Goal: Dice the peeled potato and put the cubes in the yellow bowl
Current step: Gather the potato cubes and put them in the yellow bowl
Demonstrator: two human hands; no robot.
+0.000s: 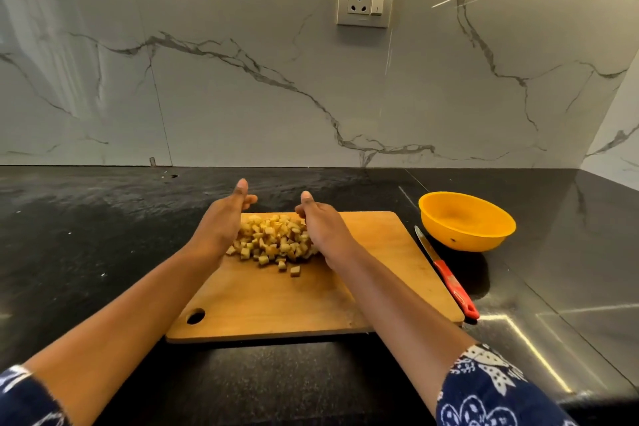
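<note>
— Where are the potato cubes (273,240)?
— Heaped on the cutting board (276,301), yellow bowl (465,239) off to its right
— And the hands?
— Left hand (221,221) and right hand (323,229) cup the heap's sides, palms open, gripping nothing

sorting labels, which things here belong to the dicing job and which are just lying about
Job: cubes, board, bowl, knife, left hand and right hand either side of the cubes.
Lying about: socket.
</note>
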